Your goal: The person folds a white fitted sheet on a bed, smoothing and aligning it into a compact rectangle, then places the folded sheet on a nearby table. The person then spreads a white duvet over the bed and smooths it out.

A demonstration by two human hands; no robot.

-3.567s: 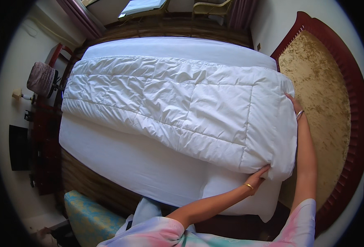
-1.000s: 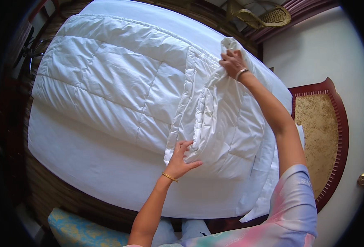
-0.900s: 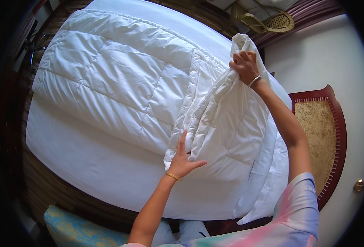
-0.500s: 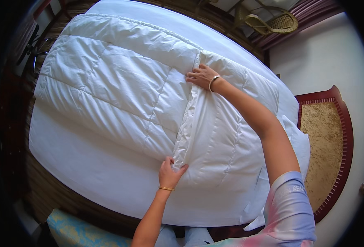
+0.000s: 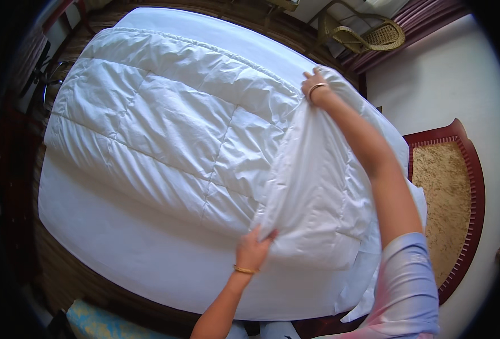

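Observation:
A white quilted duvet lies over the bed, its right part folded back on itself in a layer. My left hand is closed on the near end of the folded edge. At the far end, my right hand grips the same edge, with some fingers hidden behind the wrist and cloth. Between my hands the edge is lifted and pulled into a slanting line. Under the duvet, a smooth white sheet covers the mattress.
At the right stands a dark red headboard with a tan padded panel. A wicker chair is beyond the bed, next to a mauve curtain. A blue and yellow patterned cloth lies at the near left.
Both hands have moved right with the duvet's folded edge, the right hand farther and away from me. The edge now slants more, and the folded layer is narrower.

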